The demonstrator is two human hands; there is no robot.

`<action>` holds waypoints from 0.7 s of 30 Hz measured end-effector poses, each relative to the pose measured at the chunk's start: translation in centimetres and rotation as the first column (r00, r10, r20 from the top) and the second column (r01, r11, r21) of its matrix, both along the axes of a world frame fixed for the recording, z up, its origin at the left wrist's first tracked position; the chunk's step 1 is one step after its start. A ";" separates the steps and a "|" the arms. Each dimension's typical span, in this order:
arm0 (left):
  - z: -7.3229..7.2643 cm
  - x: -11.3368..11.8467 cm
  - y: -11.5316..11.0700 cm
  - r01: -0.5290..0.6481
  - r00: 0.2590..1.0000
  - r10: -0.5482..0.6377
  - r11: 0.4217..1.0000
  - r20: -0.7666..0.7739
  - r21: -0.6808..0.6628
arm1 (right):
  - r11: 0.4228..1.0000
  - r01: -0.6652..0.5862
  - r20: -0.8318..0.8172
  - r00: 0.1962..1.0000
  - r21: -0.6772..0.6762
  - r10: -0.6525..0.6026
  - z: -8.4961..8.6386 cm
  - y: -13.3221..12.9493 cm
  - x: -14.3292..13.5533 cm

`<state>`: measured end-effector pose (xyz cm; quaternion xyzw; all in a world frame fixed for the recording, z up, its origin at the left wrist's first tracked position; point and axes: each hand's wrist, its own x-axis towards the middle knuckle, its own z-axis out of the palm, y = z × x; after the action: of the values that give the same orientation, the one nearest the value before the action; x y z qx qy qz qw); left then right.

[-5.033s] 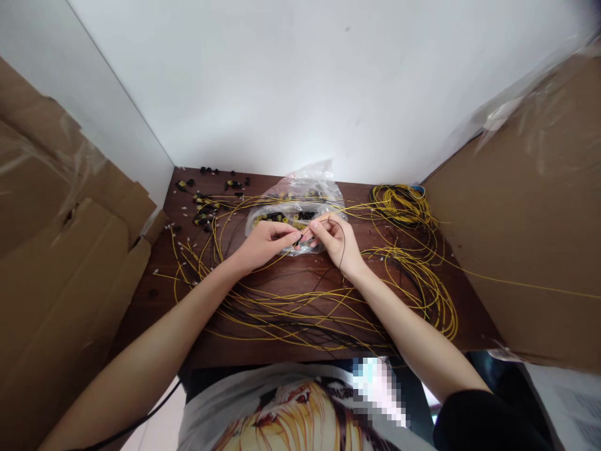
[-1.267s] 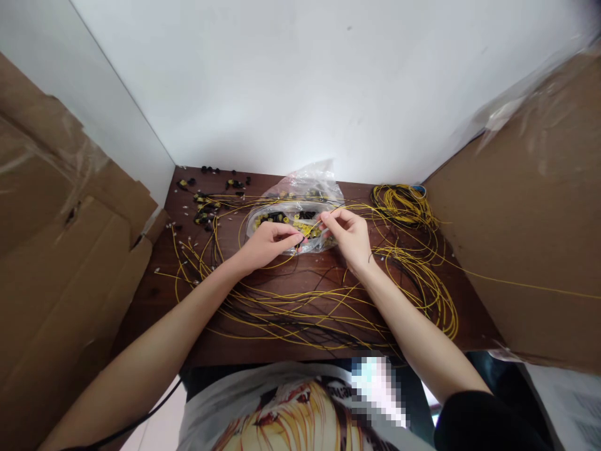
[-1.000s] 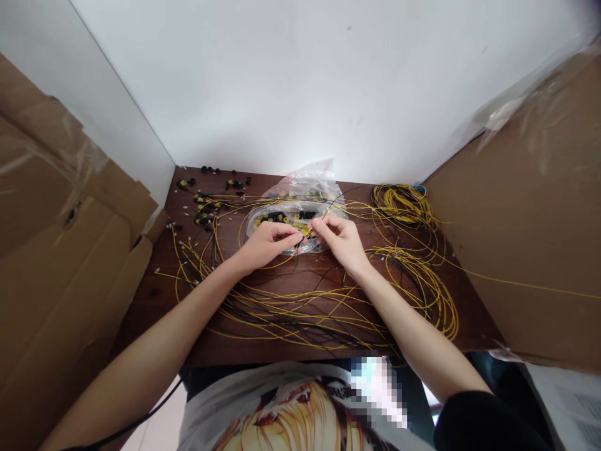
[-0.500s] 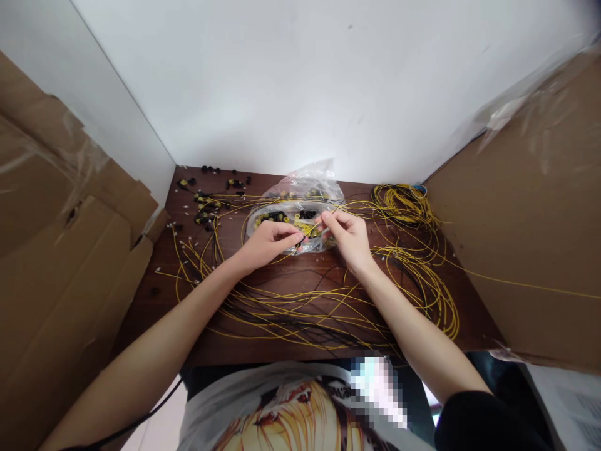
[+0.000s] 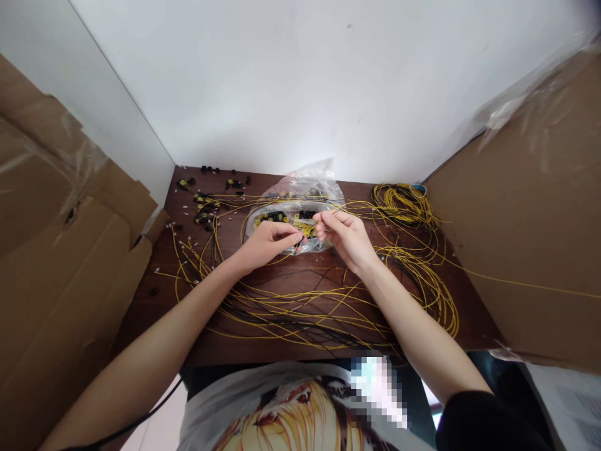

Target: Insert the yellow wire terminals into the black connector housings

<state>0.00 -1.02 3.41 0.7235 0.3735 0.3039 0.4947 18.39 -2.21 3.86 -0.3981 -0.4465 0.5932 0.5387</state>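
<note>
I have my left hand (image 5: 267, 244) pinching a small black piece (image 5: 301, 238), my right hand (image 5: 348, 238) pinching thin wire (image 5: 313, 227), over a clear bag (image 5: 323, 180)

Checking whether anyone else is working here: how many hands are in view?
2: the left hand, pinching a small black part at the near left of the clear bag, and the right hand, at the bag's right side. No other hand shows.

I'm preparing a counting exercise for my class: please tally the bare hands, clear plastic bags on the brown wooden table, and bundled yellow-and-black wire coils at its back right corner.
Bare left hand and bare right hand: 2
Clear plastic bag: 1
Bundled yellow-and-black wire coil: 1
Total: 4
</note>
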 end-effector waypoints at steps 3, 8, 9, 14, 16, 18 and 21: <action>0.0 0.0 0.0 -0.002 1.000 0.002 1.000 0.001 0.005 | 1.000 -0.006 -0.014 1.000 -0.015 0.005 0.1 0.0 0.0; 0.1 0.1 0.0 -0.005 1.000 0.005 1.000 -0.005 0.008 | 0.996 0.017 0.085 0.996 0.092 -0.025 -0.1 0.1 0.2; 0.1 0.1 0.0 -0.008 1.000 0.008 1.000 -0.007 0.010 | 0.993 0.027 0.110 0.993 0.117 -0.039 -0.1 0.1 0.3; 0.0 0.0 0.0 -0.006 1.000 0.006 1.000 -0.016 0.016 | 0.987 0.062 0.145 0.986 0.146 -0.083 -0.2 0.2 0.2; 0.0 0.0 0.0 -0.004 1.000 0.004 1.000 -0.014 0.017 | 0.985 0.091 0.134 0.985 0.145 -0.110 -0.3 0.3 0.2; -0.1 0.0 0.1 -0.005 1.000 0.005 1.000 -0.009 0.019 | 0.982 0.126 0.112 0.983 0.140 -0.142 -0.4 0.3 0.2; -0.2 0.0 0.1 -0.010 1.000 0.010 1.000 -0.010 0.028 | 0.976 0.168 0.084 0.980 0.141 -0.181 -0.6 0.4 0.2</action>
<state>-0.03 -0.92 3.23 0.7300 0.3752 0.3080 0.4810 18.58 -1.82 3.22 -0.4272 -0.4736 0.4926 0.5920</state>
